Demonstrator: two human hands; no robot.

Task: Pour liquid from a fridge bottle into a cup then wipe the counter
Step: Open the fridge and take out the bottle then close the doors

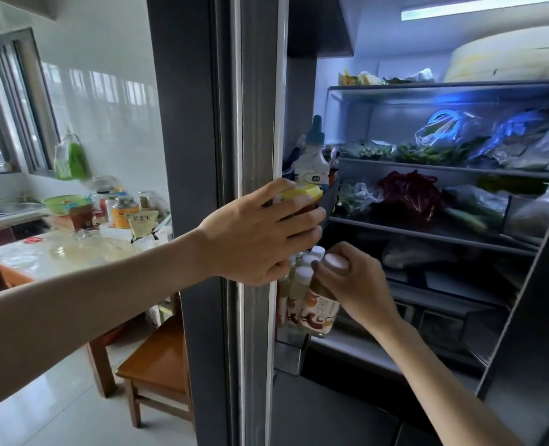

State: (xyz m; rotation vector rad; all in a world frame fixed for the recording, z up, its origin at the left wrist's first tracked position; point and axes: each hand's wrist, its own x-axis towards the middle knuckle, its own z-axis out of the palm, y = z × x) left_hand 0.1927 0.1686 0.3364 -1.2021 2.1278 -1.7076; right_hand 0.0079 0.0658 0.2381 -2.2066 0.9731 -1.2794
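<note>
Bottles (302, 278), white-capped, are crowded in the door rack (291, 352); a smooth brown-labelled bottle (319, 312) is gripped at its cap by the right hand (360, 284). The left hand (254, 233) is laid nearly flat across the door edge (257, 123), before a yellow-lidded jar (302, 192).

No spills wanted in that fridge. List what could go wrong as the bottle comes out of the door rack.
The right hand grips the bottle only near its cap, so it may slip or swing. The neighbouring bottles stand tight beside it and might tip. The left hand, on the fridge door edge, has fingers by the yellow-lidded jar and could nudge it.
</note>
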